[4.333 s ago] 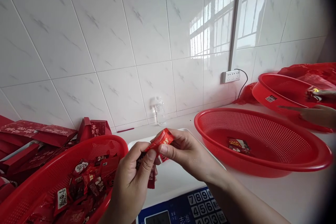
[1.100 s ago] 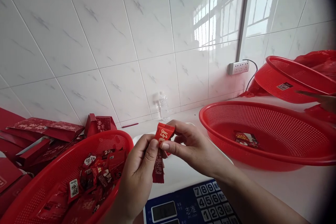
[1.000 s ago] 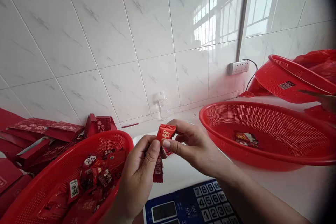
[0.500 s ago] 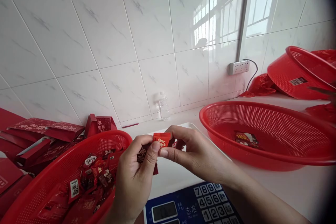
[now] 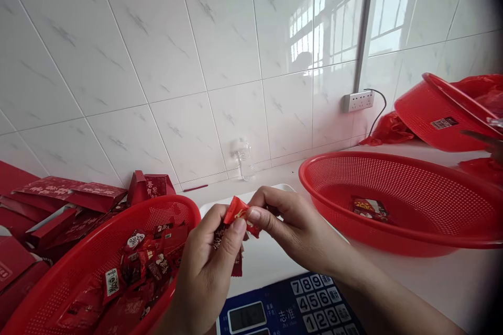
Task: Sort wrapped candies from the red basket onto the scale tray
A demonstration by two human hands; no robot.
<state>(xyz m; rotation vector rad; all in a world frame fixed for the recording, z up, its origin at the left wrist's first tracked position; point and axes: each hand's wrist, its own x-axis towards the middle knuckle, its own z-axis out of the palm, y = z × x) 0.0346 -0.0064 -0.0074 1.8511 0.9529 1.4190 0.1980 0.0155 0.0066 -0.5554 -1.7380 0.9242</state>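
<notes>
My left hand (image 5: 204, 272) and my right hand (image 5: 291, 225) meet over the white pan of a scale (image 5: 259, 256). Both pinch small red candy packets (image 5: 236, 213). The right thumb and forefinger grip the top red packet; the left fingers are closed on several dark red packets that hang below. A red mesh basket (image 5: 70, 277) at the lower left holds many wrapped candies. A second, larger red basket (image 5: 401, 204) at the right holds one candy packet (image 5: 368, 208).
The scale's blue keypad and display (image 5: 283, 314) lie below my hands. Red gift boxes (image 5: 58, 204) are stacked at the left by the tiled wall. A clear bottle (image 5: 244, 159) and a wall socket (image 5: 357, 100) stand behind. Another person's hand (image 5: 491, 144) tilts a third red basket (image 5: 444, 115) at the far right.
The top red packet has dropped lower and tilted between my fingers. My hands have come closer together. The far-right basket has been tipped up more steeply.
</notes>
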